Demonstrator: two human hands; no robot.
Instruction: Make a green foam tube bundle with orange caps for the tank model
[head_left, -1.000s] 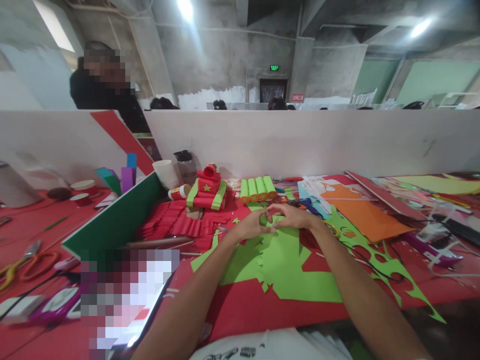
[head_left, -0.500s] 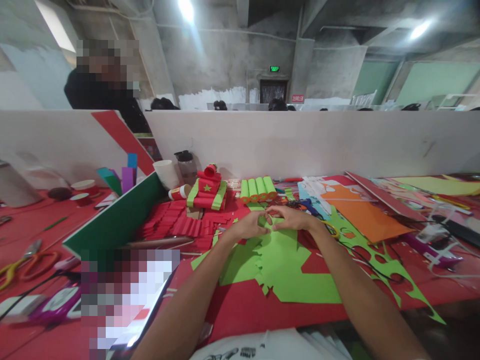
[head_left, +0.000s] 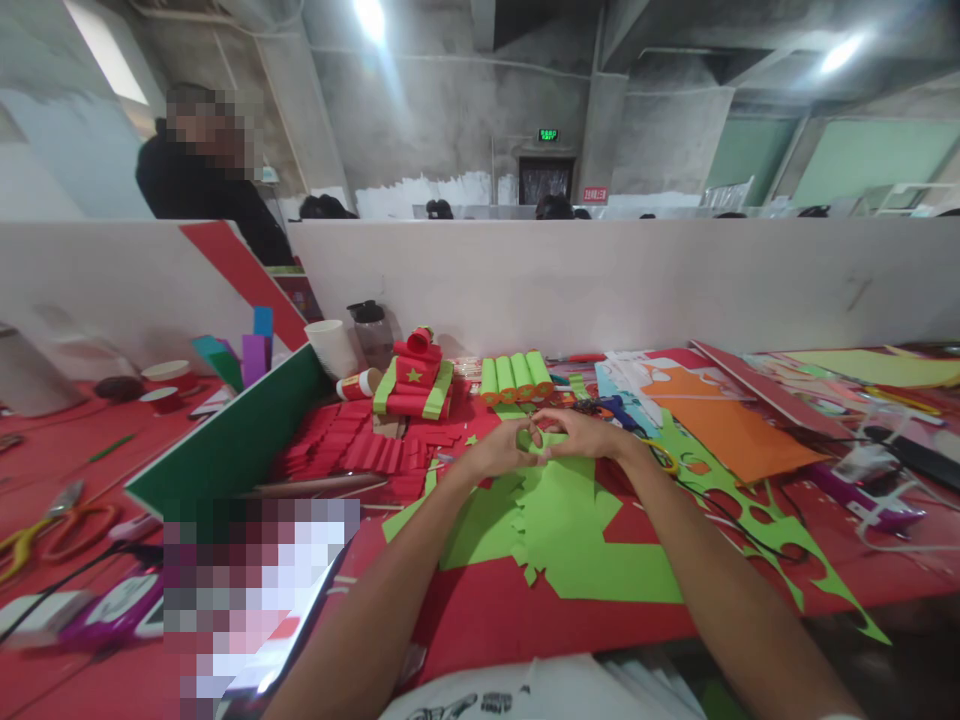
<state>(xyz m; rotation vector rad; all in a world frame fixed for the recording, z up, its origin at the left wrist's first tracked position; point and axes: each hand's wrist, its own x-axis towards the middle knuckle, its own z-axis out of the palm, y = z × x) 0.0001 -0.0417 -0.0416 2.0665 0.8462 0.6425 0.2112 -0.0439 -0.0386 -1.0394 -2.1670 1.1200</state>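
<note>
My left hand [head_left: 506, 447] and my right hand [head_left: 583, 433] meet above a light green paper sheet [head_left: 592, 555]. Their fingertips pinch together, and whatever lies between them is too small or hidden to make out. The sheet has a notched edge and lies on the red tabletop [head_left: 480, 620]. Just beyond my hands sit several green paper rolls [head_left: 517, 378] with orange ends. Left of these rolls stands a red paper model [head_left: 414, 376] with green side strips and a star. Pleated red paper strips [head_left: 352, 440] are heaped beside it.
A dark green board [head_left: 232, 430] leans at the left, behind a lit screen [head_left: 300, 590]. Orange paper [head_left: 727, 430] and a green sheet with round holes [head_left: 757, 510] lie right. Yellow-handled scissors [head_left: 30, 540] rest far left. A white partition [head_left: 600, 285] closes the back; a person [head_left: 202, 180] is beyond.
My fingers have shifted very slightly while staying together above the green sheet. The person beyond the partition has moved a little. Things on the table stay put.
</note>
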